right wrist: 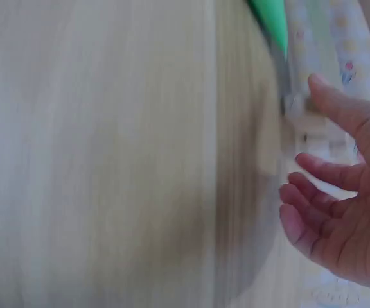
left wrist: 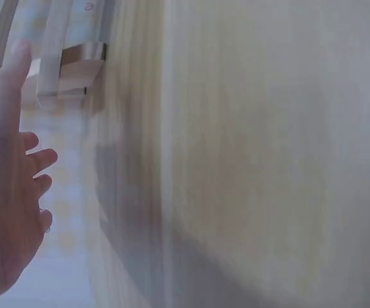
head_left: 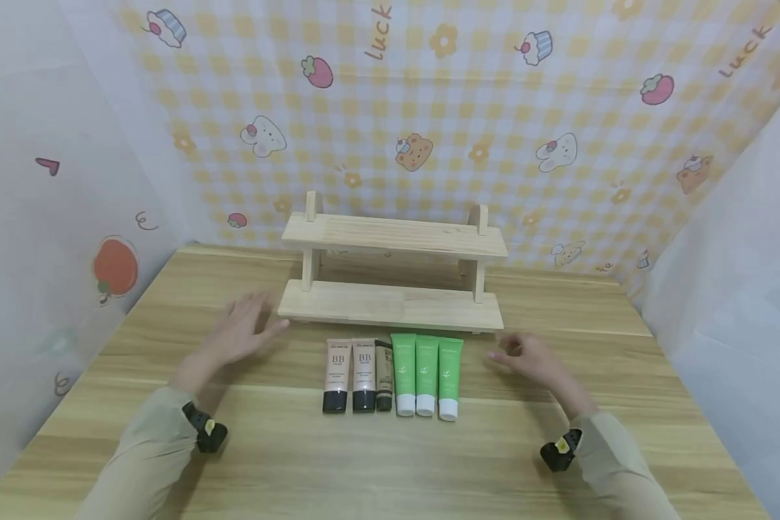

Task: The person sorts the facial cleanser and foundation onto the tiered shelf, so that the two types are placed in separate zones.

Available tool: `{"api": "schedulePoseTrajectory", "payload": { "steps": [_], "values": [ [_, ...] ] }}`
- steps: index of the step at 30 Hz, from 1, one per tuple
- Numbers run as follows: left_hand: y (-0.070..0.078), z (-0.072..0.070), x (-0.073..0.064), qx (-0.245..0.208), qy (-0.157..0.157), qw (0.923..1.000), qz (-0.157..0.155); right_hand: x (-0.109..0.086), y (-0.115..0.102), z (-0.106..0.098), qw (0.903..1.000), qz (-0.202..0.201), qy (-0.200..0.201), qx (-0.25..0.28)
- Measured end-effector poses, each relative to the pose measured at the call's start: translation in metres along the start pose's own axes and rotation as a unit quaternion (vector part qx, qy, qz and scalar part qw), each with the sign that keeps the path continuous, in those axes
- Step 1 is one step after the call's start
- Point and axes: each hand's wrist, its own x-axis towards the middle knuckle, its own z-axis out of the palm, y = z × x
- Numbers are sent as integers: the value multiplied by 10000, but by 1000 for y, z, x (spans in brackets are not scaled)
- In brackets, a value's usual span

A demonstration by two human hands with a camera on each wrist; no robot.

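My left hand (head_left: 239, 334) is beside the left end of a two-tier wooden shelf (head_left: 390, 303), its thumb stretched towards the lower board and nothing in its grasp. On the other side, my right hand (head_left: 526, 357) hovers near the shelf's lower right corner, fingers loosely bent and holding nothing, as the right wrist view also shows. Between the hands, in front of the shelf, tubes lie in a row: two pinkish BB cream tubes (head_left: 364, 375) with black caps, a smaller brown tube (head_left: 384, 375), and three green tubes (head_left: 427, 375) with white caps.
Everything stands on a wood-grain table (head_left: 390, 469). Behind the shelf hangs a yellow checked cloth (head_left: 377, 108) with cartoon prints, and white cloth closes in both sides. Each wrist wears a small black camera.
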Motion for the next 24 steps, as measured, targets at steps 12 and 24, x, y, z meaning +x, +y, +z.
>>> {"api": "schedulePoseTrajectory", "payload": {
  "steps": [12,24],
  "values": [
    [16,1,21,-995,475,9934,330,5,-39,12,9945,296,-720,707],
    [22,4,38,-1688,439,9846,125,10,-60,29,9812,936,-1041,1330]
  ]
}}
